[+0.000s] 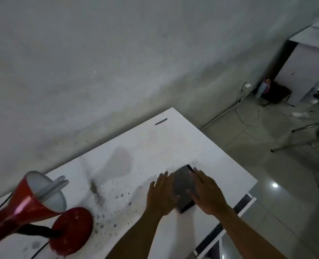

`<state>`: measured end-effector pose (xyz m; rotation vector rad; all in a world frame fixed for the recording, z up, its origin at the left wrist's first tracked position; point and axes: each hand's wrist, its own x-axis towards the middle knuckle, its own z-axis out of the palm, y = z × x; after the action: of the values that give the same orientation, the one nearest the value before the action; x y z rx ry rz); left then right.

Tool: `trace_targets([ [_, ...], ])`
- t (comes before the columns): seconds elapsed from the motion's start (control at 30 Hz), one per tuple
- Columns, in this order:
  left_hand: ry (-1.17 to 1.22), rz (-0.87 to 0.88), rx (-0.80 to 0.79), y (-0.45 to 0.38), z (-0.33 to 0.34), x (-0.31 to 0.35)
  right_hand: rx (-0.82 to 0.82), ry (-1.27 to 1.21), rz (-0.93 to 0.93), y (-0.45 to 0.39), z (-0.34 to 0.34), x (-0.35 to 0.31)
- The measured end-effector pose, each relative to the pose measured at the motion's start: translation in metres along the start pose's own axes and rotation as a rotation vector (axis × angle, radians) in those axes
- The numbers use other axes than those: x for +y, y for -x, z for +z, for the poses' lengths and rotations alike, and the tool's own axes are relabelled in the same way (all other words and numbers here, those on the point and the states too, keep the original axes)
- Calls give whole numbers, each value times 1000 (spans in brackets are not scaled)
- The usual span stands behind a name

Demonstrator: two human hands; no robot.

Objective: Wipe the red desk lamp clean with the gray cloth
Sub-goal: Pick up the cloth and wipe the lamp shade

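The red desk lamp [30,206] stands at the near left of the white table [155,143], its cone shade tilted up and its round red base [72,230] speckled with white. The folded gray cloth [184,186] lies flat near the table's right edge. My left hand [161,193] rests on the cloth's left side with fingers spread. On the right side, my right hand [207,193] lies flat, fingers apart. Both hands are blurred and neither grips the cloth. The cloth's near part is hidden under my hands.
Dark spots and a smear [97,191] mark the table between lamp and cloth. A dark strip [161,121] lies near the far corner. The wall runs right behind the table. On the floor at right are cables [246,116], metal legs [304,143] and a white cabinet [304,68].
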<state>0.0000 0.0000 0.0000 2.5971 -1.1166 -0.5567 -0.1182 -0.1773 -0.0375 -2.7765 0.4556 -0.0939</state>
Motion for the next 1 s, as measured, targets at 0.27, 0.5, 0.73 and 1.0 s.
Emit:
trace_targets([
  [0.27,-53,-40,-37,-30,61,-40,-76,86,-97,-32,76,25],
  [0.5,-2,-42,-37,-29,67,-43,-113,153,-94,-28,83,23],
  [0.73,36,-60,-66,-26,55,-39,-77,204,-135,-44,87,8],
  [1.0,-23,-177,-13,-5,77,-46,41,125,-136,-31,97,-23],
])
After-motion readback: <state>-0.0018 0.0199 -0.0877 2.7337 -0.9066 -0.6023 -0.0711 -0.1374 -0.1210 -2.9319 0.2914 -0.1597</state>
